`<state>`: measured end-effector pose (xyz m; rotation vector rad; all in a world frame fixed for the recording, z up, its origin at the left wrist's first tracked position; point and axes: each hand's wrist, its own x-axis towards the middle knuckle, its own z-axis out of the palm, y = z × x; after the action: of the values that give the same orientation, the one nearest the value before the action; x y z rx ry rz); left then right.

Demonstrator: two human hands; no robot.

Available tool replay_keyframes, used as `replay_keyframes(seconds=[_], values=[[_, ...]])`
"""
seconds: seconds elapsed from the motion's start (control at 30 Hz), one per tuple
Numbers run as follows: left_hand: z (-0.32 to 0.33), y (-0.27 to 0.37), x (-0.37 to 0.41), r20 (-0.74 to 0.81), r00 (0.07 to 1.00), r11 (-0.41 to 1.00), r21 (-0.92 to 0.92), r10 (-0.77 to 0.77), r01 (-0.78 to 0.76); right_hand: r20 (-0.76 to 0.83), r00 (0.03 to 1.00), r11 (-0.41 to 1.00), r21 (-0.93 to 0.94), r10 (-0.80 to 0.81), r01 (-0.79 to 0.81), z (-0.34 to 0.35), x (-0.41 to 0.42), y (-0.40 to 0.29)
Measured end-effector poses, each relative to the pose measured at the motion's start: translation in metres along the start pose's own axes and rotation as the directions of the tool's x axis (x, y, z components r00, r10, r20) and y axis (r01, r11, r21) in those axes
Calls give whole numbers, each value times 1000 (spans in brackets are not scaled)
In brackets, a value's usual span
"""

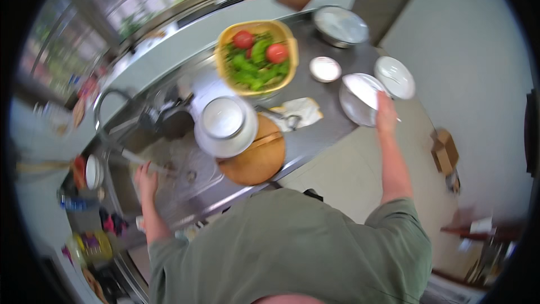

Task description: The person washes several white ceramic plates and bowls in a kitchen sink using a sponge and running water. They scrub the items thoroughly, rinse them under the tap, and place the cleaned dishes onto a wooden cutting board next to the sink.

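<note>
My right hand (386,112) grips the right rim of a pale, shiny bowl (356,103), which overhangs the counter's front edge. The blur hides whether a second dish sits inside it. A thin light tip shows beside my fingers. My left hand (146,179) is over the stainless steel sink (190,194) with its fingers apart and holds nothing. Beside it, water runs from the curved faucet (99,114). To the right of the basin, a white bowl (222,117) sits on a larger white vessel (225,147), overlapping a round wooden cutting board (257,164).
A yellow basket (219,57) holds tomatoes and green vegetables. Beyond it are a small white bowl (325,69), a large covered metal bowl (341,25) and a white dish (394,77). Kitchen scissors (293,121) lie on a cloth (306,112). An oil bottle (90,245) stands left.
</note>
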<state>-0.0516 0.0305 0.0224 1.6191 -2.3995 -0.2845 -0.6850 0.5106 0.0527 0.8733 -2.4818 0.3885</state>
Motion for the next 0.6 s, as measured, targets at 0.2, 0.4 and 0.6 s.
replay_keyframes(seconds=[0.2, 0.4, 0.6], values=[[9, 14, -1, 46, 998, 994, -98, -50, 55, 17, 997, 978, -193, -77, 79, 27, -24, 36], [21, -17, -21, 115, 986, 990, -51, -123, 130, 100, 962, 908, -319, -253, 272, 56, -26, 60], [15, -31, -21, 167, 956, 958, -120, -239, 261, 304, 943, 976, -120, -136, 180, 34, -26, 57]])
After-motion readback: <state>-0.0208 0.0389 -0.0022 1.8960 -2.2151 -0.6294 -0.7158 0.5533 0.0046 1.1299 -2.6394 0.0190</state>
